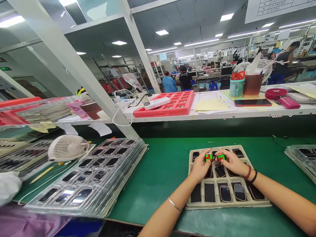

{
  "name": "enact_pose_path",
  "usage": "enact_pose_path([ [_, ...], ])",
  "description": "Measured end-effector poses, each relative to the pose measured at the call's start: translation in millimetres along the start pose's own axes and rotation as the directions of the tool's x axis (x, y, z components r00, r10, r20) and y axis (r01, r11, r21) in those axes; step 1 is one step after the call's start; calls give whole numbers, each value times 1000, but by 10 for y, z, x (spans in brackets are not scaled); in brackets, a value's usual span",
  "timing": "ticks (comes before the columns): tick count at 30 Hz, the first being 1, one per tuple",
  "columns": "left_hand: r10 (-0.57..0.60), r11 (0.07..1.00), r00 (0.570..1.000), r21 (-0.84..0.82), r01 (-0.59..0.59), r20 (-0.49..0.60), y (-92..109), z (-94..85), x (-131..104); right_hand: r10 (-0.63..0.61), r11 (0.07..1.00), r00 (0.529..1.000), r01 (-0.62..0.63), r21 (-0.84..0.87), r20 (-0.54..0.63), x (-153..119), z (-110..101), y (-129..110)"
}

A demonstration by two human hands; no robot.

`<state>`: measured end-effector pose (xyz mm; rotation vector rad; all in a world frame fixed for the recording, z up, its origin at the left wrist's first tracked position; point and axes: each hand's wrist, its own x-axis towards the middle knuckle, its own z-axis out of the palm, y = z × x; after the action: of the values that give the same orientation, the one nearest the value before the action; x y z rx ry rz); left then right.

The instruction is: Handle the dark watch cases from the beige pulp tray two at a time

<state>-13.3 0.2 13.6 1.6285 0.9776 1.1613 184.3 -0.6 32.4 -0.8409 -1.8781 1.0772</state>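
Over a beige compartment tray [222,206], my left hand [201,166] pinches a small watch-like device [209,157] whose lit screen shows red and green blocks. Close beside it, my right hand [233,162] grips a second device [221,158] with a similar red and green screen. The two devices are a small gap apart, above the tray's back rows. Dark-screened devices lie in several compartments, among them one [225,193] in the front row. Two front-left compartments [209,192] look dark and hold no visible device.
Stacked clear trays of dark-screened devices [98,161] stand on the green table [153,177] at left, beside a white fan [67,148]. More trays [304,158] sit at the right edge. The shelf above holds a red foam tray [182,102], a phone [253,102] and cups.
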Motion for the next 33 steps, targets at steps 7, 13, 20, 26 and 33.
enact_pose_path([
  [7,19,1000,1000,22,-19,-1,63,7,-3,-4,998,1000,4,-60,14,-3,-17,-24],
  [13,-32,999,999,20,31,42,142,16,-15,-15,999,1000,16,-40,24,-5,-17,-53],
  [20,-81,996,995,28,80,50,132,4,-28,7,1000,999,-7,-30,31,8,-26,-45],
  [26,-59,998,997,-4,59,47,128,-11,-22,12,1000,999,-12,-10,52,11,-31,-67],
  [33,-76,997,996,-22,77,47,173,-5,-15,12,999,999,-10,-52,50,2,-35,-62],
])
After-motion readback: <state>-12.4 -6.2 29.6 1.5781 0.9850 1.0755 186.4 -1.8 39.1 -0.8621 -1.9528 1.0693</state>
